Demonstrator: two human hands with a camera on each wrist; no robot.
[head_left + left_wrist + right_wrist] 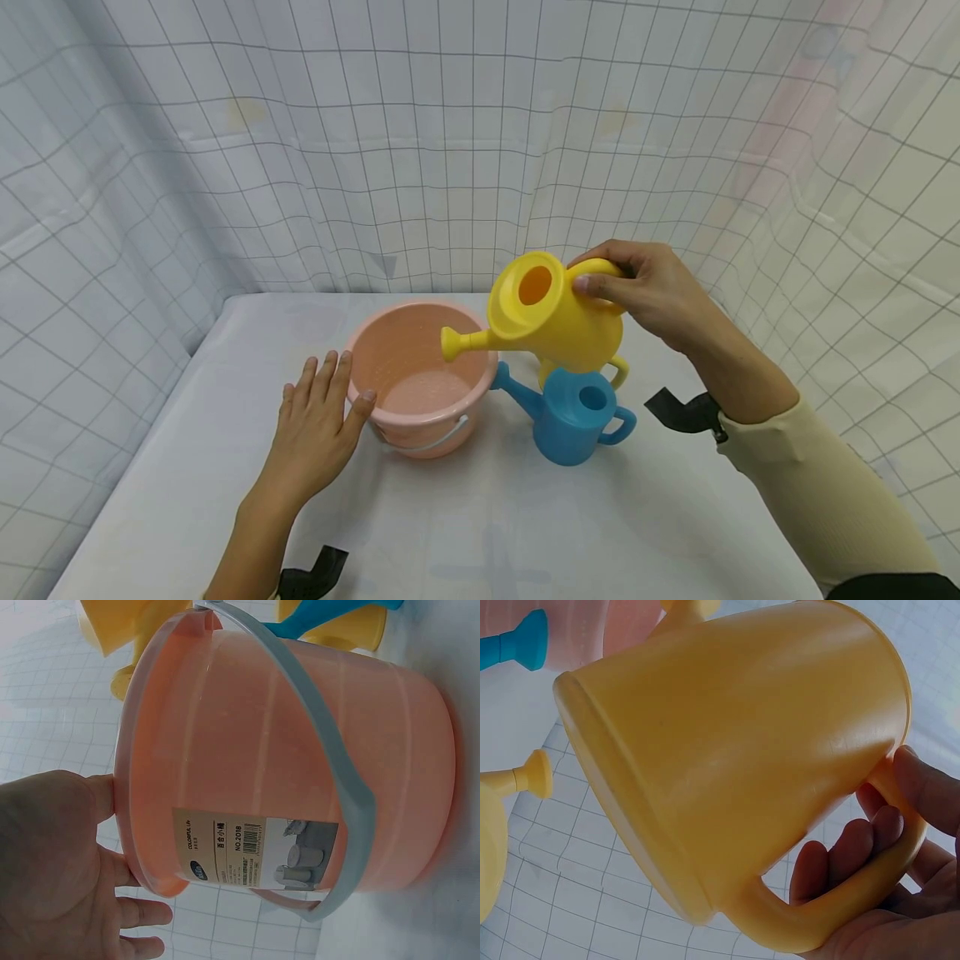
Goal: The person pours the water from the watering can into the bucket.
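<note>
Yellow watering can tipped over a pink bucket

The right hand curls its fingers round the handle of the yellow watering can, held right of centre in the frame with its spout over the pink bucket, which holds a little water. The left hand, fingers straight, rests against the bucket's left rim. 1 blue watering can stands just right of the bucket, another yellow can behind it.

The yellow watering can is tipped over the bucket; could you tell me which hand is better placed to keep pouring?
Right hand: it grips the yellow watering can; left hand steadies the bucket.
</note>
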